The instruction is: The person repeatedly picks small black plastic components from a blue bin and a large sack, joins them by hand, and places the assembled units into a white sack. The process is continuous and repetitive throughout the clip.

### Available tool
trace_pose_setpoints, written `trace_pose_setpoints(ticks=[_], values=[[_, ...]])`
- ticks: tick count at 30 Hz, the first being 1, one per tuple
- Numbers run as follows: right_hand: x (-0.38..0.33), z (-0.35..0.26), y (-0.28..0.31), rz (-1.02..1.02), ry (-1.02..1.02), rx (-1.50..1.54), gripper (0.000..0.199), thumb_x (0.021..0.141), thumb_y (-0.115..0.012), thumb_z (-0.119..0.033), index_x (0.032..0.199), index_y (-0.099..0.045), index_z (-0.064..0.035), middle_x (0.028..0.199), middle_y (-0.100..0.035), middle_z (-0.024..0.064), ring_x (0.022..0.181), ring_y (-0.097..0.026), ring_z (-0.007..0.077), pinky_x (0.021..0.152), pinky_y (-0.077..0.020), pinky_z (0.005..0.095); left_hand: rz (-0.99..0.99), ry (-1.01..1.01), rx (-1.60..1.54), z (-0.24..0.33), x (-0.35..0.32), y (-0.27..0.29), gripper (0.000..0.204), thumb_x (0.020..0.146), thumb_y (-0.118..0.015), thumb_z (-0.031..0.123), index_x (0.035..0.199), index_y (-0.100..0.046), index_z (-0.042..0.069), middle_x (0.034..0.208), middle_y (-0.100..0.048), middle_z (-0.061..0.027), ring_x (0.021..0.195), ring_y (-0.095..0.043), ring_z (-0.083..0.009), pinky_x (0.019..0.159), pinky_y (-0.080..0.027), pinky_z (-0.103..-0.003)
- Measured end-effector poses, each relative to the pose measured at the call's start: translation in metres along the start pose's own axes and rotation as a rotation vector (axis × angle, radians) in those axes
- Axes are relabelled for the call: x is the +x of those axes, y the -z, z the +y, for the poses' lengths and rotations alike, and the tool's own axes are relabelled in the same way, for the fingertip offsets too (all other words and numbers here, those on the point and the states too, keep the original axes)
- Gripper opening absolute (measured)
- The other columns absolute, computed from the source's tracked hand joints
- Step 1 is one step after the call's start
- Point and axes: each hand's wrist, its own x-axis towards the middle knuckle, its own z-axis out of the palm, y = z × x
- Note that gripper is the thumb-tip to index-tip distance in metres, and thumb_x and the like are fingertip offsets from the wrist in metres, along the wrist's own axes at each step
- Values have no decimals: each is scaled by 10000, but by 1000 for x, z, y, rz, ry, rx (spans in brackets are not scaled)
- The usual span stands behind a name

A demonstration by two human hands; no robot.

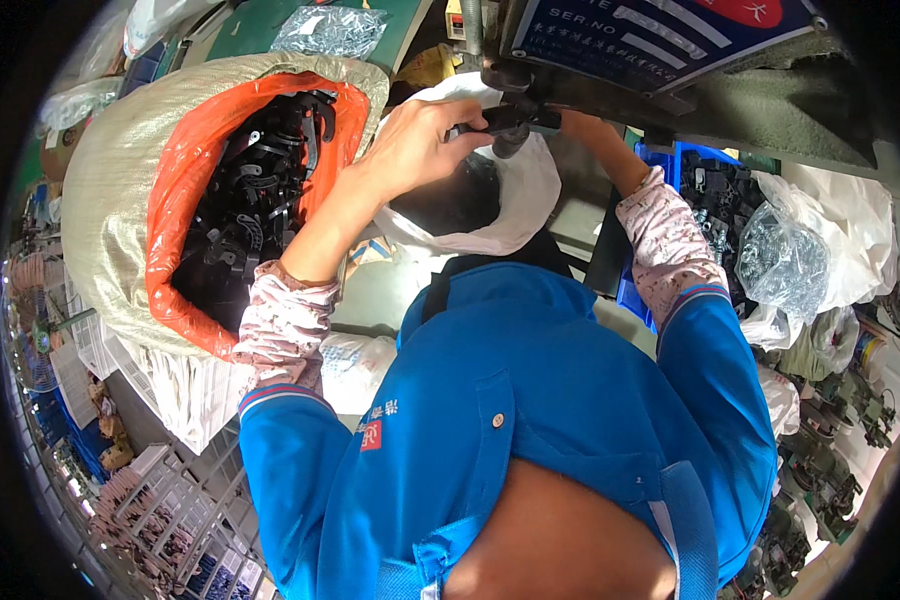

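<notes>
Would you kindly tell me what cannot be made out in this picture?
Head view:
- Right hand: fingers mostly hidden by the machine.
- Black part: near end covered by the left hand.
- White bag: contents too dark to tell apart.
- Blue nameplate: top cut off by the upper edge.

Right hand [582, 128] partly hidden, blue plate [638, 40] cropped at top

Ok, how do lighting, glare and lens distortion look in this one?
Head view: black fisheye surround, straight edges bending toward the rim; bright light on the white bag, shadow inside it; shiny highlights on the orange liner; left hand fairly sharp, though the outline of the dark part it grips is hard to make out; right hand partly hidden.
</notes>
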Motion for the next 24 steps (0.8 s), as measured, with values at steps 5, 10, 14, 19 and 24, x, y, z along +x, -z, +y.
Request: trace_pose_setpoints(ticks=[5,10,14,19,24], values=[[-5,-4,4,128,17,59,370,848,-628,-220,1207,-657,-137,1115,-651,158,1119,-589,361,977,-442,492,-4,5,1,-3,-3,-2,193,818,-723,118,961,-702,-9,916,-703,-181,823,-694,-340,703,-543,-382],[-18,-1,6,327,26,146,379,847,-624,-228,1213,-647,-133,1115,-650,158,1112,-588,368,974,-444,489,75,-125,15,-5,-3,-4,202,805,-749,136,947,-697,3,917,-705,-163,786,-691,-324,668,-543,-372],[-14,0,3,458,10,149,387,846,-621,-234,1218,-638,-130,1114,-650,159,1106,-588,373,972,-447,488,263,-244,113,-10,-30,-18,173,790,-749,156,915,-699,48,987,-704,-121,735,-676,-304,623,-536,-364],[5,8,-5,474,-24,-193,400,844,-607,-216,1225,-612,-96,1103,-649,169,1059,-604,378,955,-463,468,279,-87,296,-84,-72,-15,402,842,-716,251,1173,-616,44,1126,-676,-178,955,-663,-401,811,-539,-425],[-10,6,14,190,63,-374,336,857,-594,-191,1160,-639,-52,1100,-636,174,1045,-586,347,948,-449,448,206,867,391,-195,-107,19,537,865,-674,247,1297,-441,28,1176,-620,-267,1072,-613,-443,887,-505,-499]])
